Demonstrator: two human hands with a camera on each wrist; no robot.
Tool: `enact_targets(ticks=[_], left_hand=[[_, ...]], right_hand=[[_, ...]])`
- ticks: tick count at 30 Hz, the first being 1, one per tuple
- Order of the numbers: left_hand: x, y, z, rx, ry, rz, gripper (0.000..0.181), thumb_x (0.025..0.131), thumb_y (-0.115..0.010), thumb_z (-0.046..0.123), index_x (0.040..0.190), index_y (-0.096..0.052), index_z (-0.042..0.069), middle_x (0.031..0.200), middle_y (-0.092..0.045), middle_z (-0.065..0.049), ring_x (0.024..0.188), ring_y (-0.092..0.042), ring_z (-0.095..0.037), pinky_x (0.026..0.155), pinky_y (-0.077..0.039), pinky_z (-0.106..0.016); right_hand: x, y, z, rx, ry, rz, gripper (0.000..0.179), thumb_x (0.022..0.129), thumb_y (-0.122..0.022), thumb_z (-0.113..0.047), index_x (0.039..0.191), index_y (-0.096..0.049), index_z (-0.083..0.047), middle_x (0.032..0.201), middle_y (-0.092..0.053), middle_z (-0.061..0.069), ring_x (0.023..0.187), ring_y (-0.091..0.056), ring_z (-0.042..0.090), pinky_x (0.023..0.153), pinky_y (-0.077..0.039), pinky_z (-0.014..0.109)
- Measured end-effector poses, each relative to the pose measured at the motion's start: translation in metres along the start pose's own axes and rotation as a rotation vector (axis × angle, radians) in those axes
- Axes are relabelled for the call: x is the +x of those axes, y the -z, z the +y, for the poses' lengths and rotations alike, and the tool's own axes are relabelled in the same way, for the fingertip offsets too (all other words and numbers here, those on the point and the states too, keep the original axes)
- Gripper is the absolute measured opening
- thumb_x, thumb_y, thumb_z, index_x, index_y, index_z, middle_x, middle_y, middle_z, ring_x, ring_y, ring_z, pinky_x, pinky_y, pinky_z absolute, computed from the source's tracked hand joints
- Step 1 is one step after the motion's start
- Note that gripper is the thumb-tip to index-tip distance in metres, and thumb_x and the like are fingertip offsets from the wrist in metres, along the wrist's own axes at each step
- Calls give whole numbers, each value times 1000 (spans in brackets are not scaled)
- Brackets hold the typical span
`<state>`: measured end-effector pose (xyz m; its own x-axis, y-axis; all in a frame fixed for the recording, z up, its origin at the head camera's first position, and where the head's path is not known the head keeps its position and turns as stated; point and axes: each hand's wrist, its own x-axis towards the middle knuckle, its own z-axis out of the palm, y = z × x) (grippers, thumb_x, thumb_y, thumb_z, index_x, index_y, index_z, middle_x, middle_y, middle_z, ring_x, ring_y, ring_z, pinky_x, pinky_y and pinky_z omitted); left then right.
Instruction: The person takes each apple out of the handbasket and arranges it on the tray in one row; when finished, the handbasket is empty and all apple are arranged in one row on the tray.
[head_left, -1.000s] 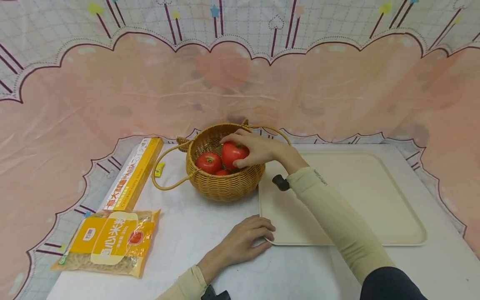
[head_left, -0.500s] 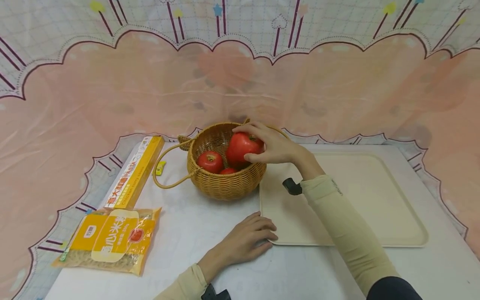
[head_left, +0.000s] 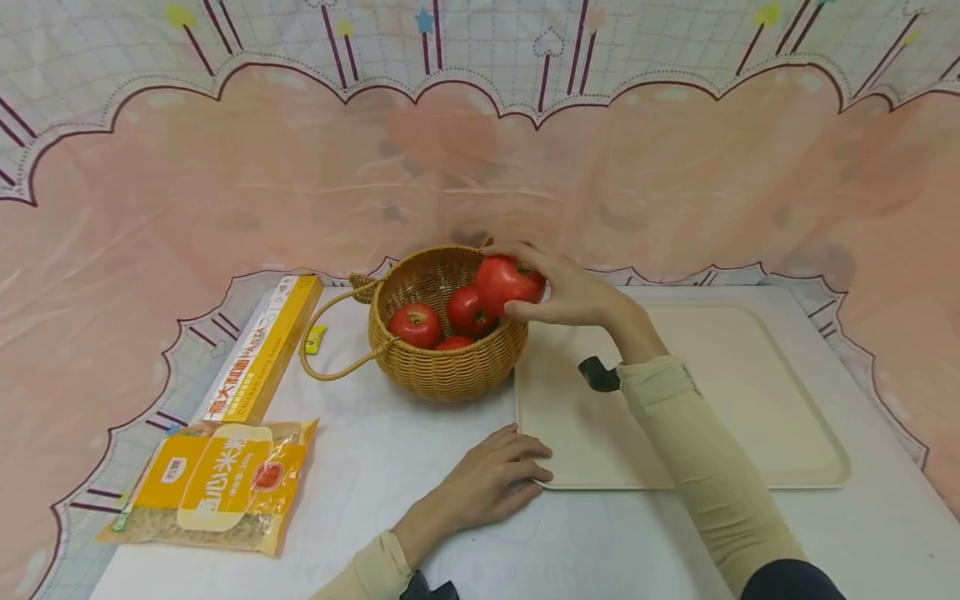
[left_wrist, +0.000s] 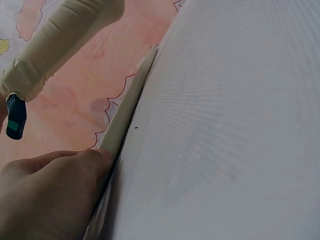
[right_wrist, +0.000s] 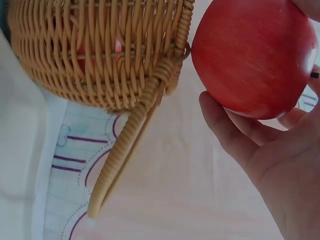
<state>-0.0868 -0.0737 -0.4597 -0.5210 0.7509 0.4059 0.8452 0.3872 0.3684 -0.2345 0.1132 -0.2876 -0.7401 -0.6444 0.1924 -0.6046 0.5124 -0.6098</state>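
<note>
A red apple (head_left: 510,285) is held in my right hand (head_left: 573,292), fingers over its far side and thumb on the near side. It hangs at the right rim of the wicker basket (head_left: 450,371). Inside the basket lie more red apples, one at the left (head_left: 415,325), another at the right (head_left: 468,311), and one partly hidden low at the front. In the right wrist view the held apple (right_wrist: 255,55) shows large beside the basket wall. My left hand (head_left: 487,479) rests at the front left corner of the beige tray (head_left: 720,400), its fingers relaxed on the edge.
To the left lie a yellow and white pasta box (head_left: 266,350) and a yellow bag of pasta (head_left: 217,487). A small yellow packet (head_left: 316,339) sits by the basket's left handle (head_left: 330,375). A patterned cloth (head_left: 480,183) hangs behind the white table (head_left: 360,467).
My right hand has lifted the apple up and rightward, from inside the basket to its right rim. Another apple beneath has come into sight. The left hand stays in place.
</note>
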Motion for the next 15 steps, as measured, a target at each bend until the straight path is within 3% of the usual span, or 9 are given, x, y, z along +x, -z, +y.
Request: enact_targets(ticks=[5,15], left_hand=[[0,0,0,-11,16,-7,14,90,-64,25,102,-70,25,121,-61,8,121,-50,-7,117,-30,-40],[-1,0,1,-5,28,-13,14,89,-64,26,102,-70,25,121,-61,8,124,-49,-8,117,-29,-39]], right_hand=[[-8,3,5,-29,-26,21,63,82,-65,-47,138,-37,-44,145,-33,-9,124,-43,18,99,-45,51],[-23,8,20,25,-65,37,64,82,-69,-40,137,-37,-46,140,-36,-11,123,-43,16,98,-48,47]])
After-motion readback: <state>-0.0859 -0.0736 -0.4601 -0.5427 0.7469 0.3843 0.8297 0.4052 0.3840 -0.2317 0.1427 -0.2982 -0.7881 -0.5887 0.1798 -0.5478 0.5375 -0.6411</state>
